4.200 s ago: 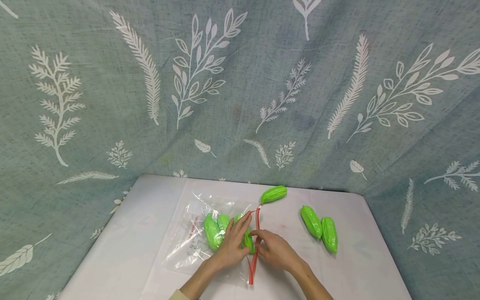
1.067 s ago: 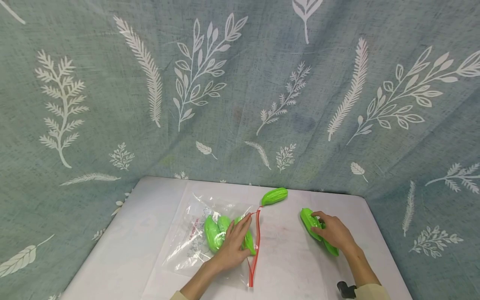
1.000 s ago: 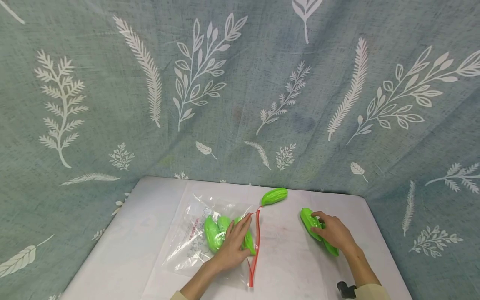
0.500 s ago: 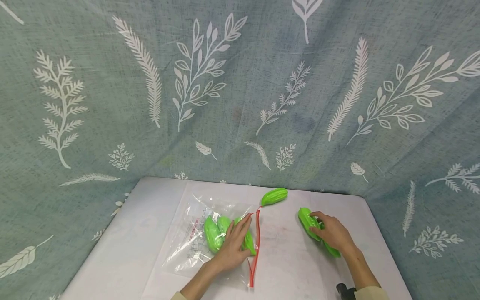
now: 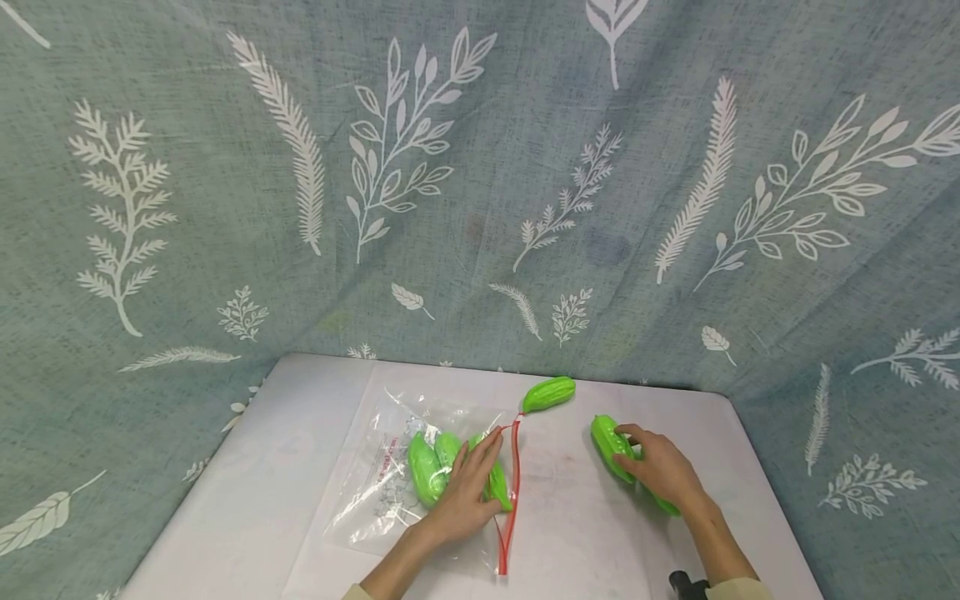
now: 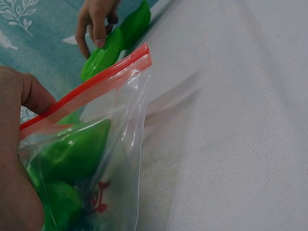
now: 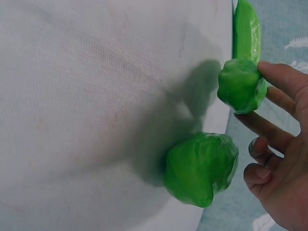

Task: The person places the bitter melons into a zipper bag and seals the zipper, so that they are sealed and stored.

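Note:
In the head view my left hand (image 5: 465,500) lies over a clear zip bag (image 5: 360,508), its fingers extended across the green bitter melons (image 5: 426,471) inside. In the left wrist view the bag's red zip edge (image 6: 91,86) runs beside that hand, with melons (image 6: 72,151) behind the plastic. My right hand (image 5: 660,467) pinches a ribbed green bitter melon (image 5: 611,446) between thumb and fingers. The right wrist view shows the held melon (image 7: 240,85) end-on at the fingertips. A second loose melon (image 5: 666,505) lies partly hidden under the right hand.
Another loose bitter melon (image 5: 550,393) lies near the back edge of the white table (image 5: 555,533), by the far end of the zip edge. A patterned cloth (image 5: 480,208) hangs behind and around the table. A small black object (image 5: 686,585) shows by the right sleeve.
My right hand has left the bag's zip edge for the two melons at the right. It grips one, which has shifted slightly left, away from the other. The left hand stays in place.

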{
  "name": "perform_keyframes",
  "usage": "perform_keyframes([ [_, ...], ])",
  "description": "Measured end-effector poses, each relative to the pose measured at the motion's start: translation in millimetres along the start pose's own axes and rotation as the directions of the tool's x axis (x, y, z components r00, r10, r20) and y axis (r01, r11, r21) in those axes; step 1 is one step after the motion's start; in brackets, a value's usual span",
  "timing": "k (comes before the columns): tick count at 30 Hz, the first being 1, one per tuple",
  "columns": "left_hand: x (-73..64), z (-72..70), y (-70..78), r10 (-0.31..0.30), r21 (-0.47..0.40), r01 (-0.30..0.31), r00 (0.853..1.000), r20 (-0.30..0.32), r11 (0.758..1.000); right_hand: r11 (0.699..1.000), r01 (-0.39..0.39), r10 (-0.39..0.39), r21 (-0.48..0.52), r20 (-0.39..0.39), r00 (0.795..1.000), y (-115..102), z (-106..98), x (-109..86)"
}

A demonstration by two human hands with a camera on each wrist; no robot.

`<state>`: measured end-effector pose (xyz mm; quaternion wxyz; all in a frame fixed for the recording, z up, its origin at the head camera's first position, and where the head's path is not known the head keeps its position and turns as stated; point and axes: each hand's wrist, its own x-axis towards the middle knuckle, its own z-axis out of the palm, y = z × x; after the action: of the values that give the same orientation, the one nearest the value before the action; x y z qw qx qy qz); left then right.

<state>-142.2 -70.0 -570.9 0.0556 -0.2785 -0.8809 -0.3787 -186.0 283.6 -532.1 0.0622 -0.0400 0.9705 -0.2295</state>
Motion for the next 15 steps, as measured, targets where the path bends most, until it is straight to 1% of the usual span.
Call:
perform_keyframes([
  [7,-0.6,-0.3,0.3,0.01,0.001,-0.01,1.0,-0.004,1.0,1.0,0.002,-0.002,-0.003,-0.005,1.0,-4.6,4.1,-0.2],
  [15,-0.7,-1.1,0.3,0.021,0.007,-0.021,1.0,-0.002,1.0,0.999,0.05,-0.049,0.017,-0.036,0.998,-14.9,2.2,-3.3],
])
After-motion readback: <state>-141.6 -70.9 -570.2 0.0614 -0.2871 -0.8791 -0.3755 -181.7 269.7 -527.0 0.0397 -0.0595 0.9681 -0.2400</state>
